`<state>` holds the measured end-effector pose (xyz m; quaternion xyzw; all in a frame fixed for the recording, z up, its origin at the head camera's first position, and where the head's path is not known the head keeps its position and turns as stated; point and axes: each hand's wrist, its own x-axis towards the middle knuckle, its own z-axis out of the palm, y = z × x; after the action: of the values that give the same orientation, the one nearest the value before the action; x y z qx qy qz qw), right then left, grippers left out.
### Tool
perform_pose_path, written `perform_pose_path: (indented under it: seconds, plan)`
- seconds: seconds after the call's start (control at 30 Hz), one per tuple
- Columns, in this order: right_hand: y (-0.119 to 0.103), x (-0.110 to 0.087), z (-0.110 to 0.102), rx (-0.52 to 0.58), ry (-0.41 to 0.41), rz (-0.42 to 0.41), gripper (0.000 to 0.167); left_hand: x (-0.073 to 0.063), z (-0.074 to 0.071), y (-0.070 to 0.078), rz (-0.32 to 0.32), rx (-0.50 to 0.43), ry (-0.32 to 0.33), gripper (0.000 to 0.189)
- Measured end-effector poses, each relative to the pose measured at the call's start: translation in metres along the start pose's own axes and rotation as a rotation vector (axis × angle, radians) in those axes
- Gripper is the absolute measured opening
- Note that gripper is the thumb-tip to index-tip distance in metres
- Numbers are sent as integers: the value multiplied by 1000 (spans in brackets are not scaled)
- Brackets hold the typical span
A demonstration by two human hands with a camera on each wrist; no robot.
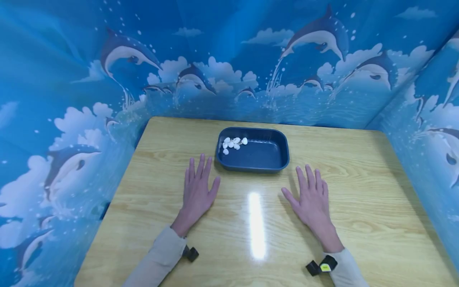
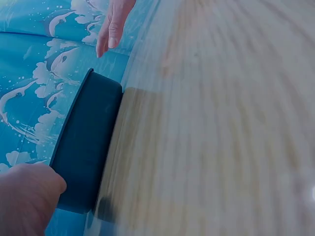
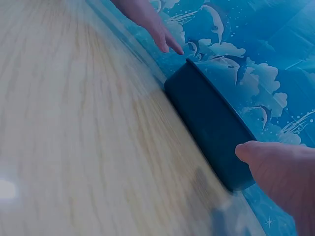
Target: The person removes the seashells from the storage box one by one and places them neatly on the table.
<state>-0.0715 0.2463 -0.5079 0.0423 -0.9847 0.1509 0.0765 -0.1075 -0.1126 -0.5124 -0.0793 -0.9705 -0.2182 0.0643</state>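
Note:
A dark blue rectangular tray (image 1: pixel 265 155) stands toward the back of the wooden table. At its left end lie several small white pieces (image 1: pixel 231 144), pebble-like, too small to name for sure. My left hand (image 1: pixel 199 195) is just in front of the tray's left corner, fingers straight and thumb apart, holding nothing. Off the tray's right front corner, my right hand (image 1: pixel 312 201) is spread with nothing in it. In both wrist views the tray's outer side (image 2: pixel 91 142) shows, and its inside is hidden.
The light wood table (image 1: pixel 229 223) has a bright glare strip between the hands. Blue curtains (image 1: pixel 222 59) printed with dolphins rise behind the table and along both sides. Each sleeve carries a small black wrist device (image 1: pixel 324 266).

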Motion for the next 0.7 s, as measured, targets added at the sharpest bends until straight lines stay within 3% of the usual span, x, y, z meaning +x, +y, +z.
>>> perform_pose_path:
  seconds: [0.23, 0.53, 0.7]
  plan:
    - [-8, 11, -1, 141, 66, -56, 86, 12, 1, 1, 43, -153, 24, 69]
    - [-33, 43, -4, 213, 279, -238, 52, 41, 6, 8, 44, -334, -5, 71]
    - [-49, 65, -6, 198, 261, -257, 36, 53, 16, 8, 32, -369, -14, 74]
